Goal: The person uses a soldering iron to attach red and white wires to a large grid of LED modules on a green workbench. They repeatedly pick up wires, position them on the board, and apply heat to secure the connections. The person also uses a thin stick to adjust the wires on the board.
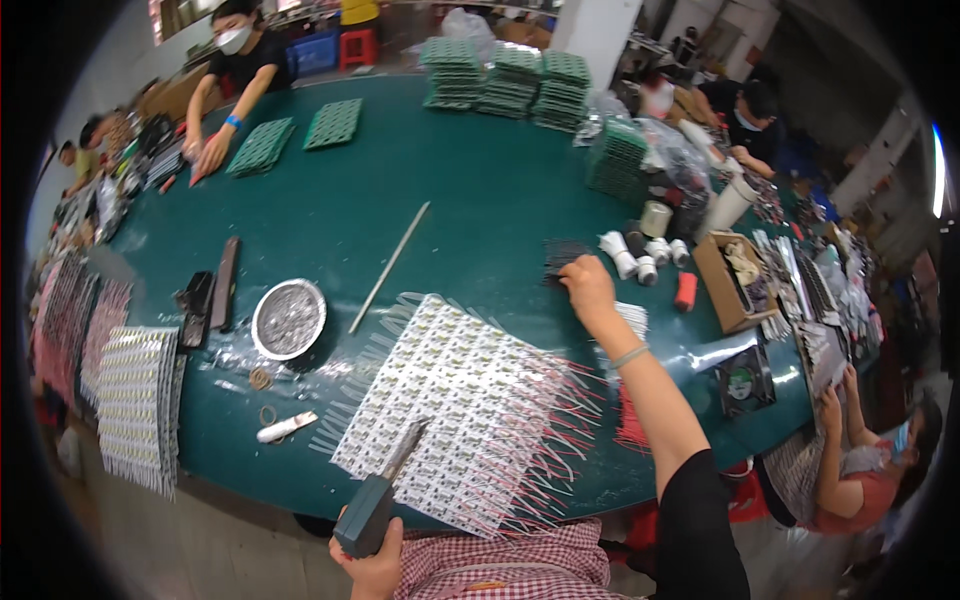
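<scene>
Right hand [588,290] reaches to the right over the green table [490,190], fingers drawn narrow at a small pile of thin dark wires [562,259]; whether they pinch one, I cannot tell. Left hand [375,573], at the near edge, is wrapped around a boxy grey-green tool [366,517], its metal nose over the white panel [450,390]. That panel lies at the near middle, with red and white wires [545,440] fringing its right side and pale strands its left. Picking up wire seems the step in hand; the next move probably calls for a light pinch on one strand with the tool held steady. The panel looks thin and stiff, studded in a regular grid, the wires springy and easily tangled. Farther left, a round, pale-rimmed bowl [284,354] holds crinkled grey material.
</scene>
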### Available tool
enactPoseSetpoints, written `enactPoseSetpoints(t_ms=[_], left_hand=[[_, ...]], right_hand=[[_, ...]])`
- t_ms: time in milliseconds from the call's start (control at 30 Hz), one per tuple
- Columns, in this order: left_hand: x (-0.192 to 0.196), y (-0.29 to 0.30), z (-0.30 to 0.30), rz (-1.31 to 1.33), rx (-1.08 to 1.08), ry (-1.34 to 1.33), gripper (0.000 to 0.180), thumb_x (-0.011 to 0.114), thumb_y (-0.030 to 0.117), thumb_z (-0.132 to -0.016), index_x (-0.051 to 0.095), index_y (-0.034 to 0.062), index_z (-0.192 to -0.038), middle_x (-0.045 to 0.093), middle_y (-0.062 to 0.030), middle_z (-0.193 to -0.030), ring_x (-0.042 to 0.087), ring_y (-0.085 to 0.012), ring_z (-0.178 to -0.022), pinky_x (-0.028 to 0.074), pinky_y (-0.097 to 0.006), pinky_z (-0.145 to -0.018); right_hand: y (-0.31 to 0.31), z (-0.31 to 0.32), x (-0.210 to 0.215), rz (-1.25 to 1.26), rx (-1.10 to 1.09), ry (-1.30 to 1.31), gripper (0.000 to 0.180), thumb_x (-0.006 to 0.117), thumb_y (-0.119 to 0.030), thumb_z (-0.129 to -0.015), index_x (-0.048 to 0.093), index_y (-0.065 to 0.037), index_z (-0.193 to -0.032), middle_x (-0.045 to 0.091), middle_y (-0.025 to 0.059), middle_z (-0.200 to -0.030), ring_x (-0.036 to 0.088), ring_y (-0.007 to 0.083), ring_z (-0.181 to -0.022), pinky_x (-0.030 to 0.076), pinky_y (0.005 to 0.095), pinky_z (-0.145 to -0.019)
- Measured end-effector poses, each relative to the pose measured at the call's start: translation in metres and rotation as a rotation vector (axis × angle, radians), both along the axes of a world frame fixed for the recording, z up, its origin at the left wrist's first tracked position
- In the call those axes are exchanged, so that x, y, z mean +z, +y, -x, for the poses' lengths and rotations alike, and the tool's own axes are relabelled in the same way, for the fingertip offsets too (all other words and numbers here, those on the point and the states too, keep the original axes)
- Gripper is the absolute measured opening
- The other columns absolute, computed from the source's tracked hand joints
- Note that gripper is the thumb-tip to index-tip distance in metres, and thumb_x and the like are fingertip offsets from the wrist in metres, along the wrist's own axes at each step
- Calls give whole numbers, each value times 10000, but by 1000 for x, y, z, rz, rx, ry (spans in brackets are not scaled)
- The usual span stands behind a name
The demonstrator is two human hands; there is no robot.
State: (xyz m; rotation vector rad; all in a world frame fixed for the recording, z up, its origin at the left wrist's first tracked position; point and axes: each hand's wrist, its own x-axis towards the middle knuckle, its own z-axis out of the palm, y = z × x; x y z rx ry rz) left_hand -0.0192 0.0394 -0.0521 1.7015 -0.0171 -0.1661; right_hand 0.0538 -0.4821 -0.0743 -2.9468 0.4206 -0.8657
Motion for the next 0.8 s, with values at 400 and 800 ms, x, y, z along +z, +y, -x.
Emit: enactPoseSetpoints(t_ms=[400, 800], left_hand=[[41, -22, -5, -36, -73, -1, 324, 750, 21, -860, 671, -48, -1167, 697, -73, -1084, 629, -150, -862, 516, -290, -751], [34, -11, -10, 105, -25, 29, 326, 829, -2, -751, 692, -51, -1043, 721, -60, -936, 663, -109, -806, 529, -261, -712]], right_hand=[[14, 7, 28, 97, -8, -29, 58, 611, -71, -808, 660, -86, -835, 600, 74, -818, 632, 269, -847, 530, 405, -730], [70, 14, 69, 601, 138, 494, 64, 666, -129, -691, 702, -79, -708, 634, 72, -785, 630, 231, -819, 476, 353, -679]])
